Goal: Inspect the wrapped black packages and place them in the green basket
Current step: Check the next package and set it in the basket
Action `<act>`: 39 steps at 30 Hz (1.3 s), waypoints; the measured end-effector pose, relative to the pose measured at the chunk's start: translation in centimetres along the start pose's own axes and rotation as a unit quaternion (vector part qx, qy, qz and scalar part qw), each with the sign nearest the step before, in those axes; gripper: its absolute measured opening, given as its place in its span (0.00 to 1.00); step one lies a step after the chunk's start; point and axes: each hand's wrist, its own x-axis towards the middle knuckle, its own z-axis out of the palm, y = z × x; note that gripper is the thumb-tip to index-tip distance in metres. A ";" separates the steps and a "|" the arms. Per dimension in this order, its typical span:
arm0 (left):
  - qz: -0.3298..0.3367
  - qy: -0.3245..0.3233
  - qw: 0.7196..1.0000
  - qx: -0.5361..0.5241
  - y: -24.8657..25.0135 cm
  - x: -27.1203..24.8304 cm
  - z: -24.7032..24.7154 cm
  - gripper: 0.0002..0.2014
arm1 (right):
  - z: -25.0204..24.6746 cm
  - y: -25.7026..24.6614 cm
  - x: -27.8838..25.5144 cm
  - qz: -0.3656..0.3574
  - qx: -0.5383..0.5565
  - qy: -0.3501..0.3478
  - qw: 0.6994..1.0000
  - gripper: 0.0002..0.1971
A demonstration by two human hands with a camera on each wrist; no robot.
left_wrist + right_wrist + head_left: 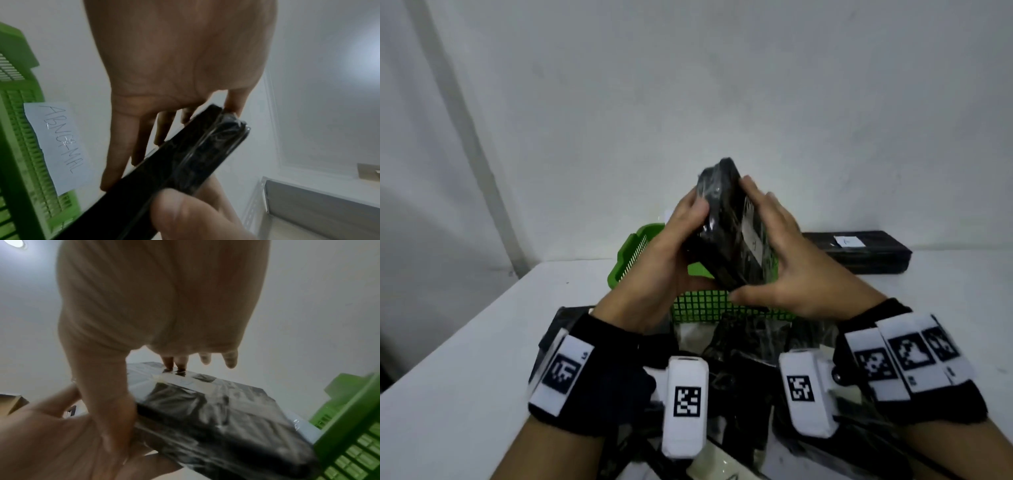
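While the nearest edge of the white table (458, 359) is crowded with loose black wrapped packages (739, 346) lying just in front of the green basket (633, 253), both hands are lifted above that basket with one package between them. The left hand (671, 250) grips the held black package (726, 233) from its left side, thumb curled over the near face and fingers laid along the far face, as the left wrist view shows. The right hand (787, 263) rests against the package's right side with fingers nearly straight and slightly spread, two fingertips (174, 365) touching the shiny wrap, the thumb reaching under the lower end. The package is tilted, its upper end leaning away, a white label (751, 236) on the face toward the right hand. On the basket's far outer wall hangs a paper note (57, 146) reading ABNORMAL. Beyond the basket to the right, a long black package (859, 253) lies on the table against the white wall (722, 85).
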 end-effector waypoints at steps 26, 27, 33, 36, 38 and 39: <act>0.141 -0.046 0.963 0.224 -1.2 -0.3 0.9 0.47 | -1.1 -3.4 -0.3 0.015 0.314 0.210 0.926 0.13; 0.154 -0.028 0.962 0.224 -1.2 -0.2 1.0 0.46 | -1.5 -3.4 -0.4 0.021 0.331 0.200 0.922 0.12; 0.209 0.119 0.961 0.137 -1.4 0.3 -0.1 0.28 | -2.0 -2.7 -0.6 0.011 0.176 0.192 0.965 0.18; 0.239 0.155 0.952 0.110 -1.1 0.6 -0.7 0.21 | -2.4 -2.6 -1.0 0.028 0.117 0.183 0.976 0.21; 0.235 0.160 0.956 0.078 -1.1 0.8 -1.1 0.20 | -2.5 -2.4 -1.0 0.043 0.079 0.178 0.980 0.22; 0.232 0.163 0.957 0.055 -1.1 0.9 -1.2 0.18 | -2.6 -2.1 -1.0 0.053 0.072 0.179 0.980 0.24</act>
